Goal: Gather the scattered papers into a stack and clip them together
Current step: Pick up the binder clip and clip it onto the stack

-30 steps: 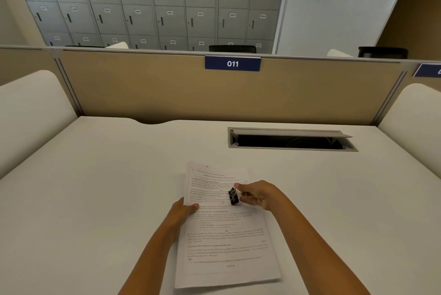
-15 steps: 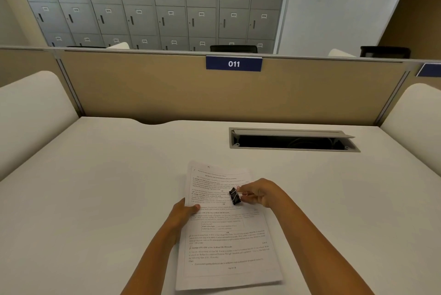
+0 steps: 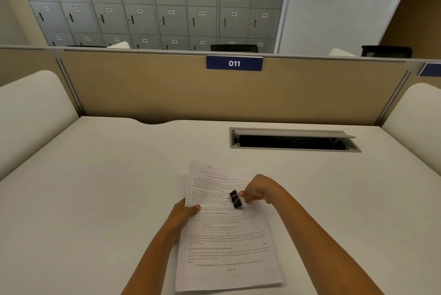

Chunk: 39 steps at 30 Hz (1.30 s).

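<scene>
The left hand point(image 3: 183, 214) lies at the left edge of the stack of papers point(image 3: 226, 230), thumb on top of the sheets and fingers out of sight at the edge, so it grips or pins that edge. The stack rests on the white bench point(image 3: 95, 187) just in front of the person, its long axis running away from them and leaning a little to the left, printed side up and text readable from the near end. The sheets look thin, light and floppy, likely to slide apart; pinning them flat and clipping at a squared edge or corner seems wise. Above the stack's middle, the right hand point(image 3: 259, 190) pinches the wire handles of a small black binder clip point(image 3: 235, 198), stiff and springy, its mouth apparently toward the paper.
</scene>
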Each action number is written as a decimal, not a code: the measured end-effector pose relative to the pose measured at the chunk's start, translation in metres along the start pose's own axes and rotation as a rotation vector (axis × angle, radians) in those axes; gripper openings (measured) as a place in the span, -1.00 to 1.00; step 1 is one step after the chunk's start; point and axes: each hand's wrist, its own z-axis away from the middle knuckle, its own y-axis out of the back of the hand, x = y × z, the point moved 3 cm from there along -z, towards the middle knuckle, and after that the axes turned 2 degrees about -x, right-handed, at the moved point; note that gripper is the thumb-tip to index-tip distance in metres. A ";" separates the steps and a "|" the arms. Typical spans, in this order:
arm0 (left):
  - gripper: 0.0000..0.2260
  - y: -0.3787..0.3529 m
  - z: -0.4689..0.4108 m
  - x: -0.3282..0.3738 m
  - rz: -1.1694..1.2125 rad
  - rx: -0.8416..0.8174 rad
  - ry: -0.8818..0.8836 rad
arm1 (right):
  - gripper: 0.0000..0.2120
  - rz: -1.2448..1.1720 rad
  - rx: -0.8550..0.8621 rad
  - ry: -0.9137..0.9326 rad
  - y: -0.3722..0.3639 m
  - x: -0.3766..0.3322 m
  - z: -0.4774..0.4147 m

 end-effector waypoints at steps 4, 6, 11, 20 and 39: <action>-0.73 0.000 0.000 -0.001 0.000 0.002 -0.006 | -0.61 0.084 0.050 0.066 0.004 0.003 -0.006; -0.74 -0.001 0.000 0.000 -0.006 0.007 -0.010 | -0.68 -0.089 0.069 0.143 0.003 0.010 -0.010; -0.79 -0.002 0.000 0.000 -0.003 0.016 -0.019 | -0.68 -0.657 0.027 0.330 -0.022 0.018 0.000; -0.73 -0.002 -0.004 -0.006 -0.030 0.038 -0.036 | -0.70 -0.991 -0.005 0.456 -0.076 0.036 0.010; -0.64 0.008 -0.059 0.072 -0.239 0.191 -0.376 | -0.59 -0.896 -0.101 0.588 -0.073 0.041 0.003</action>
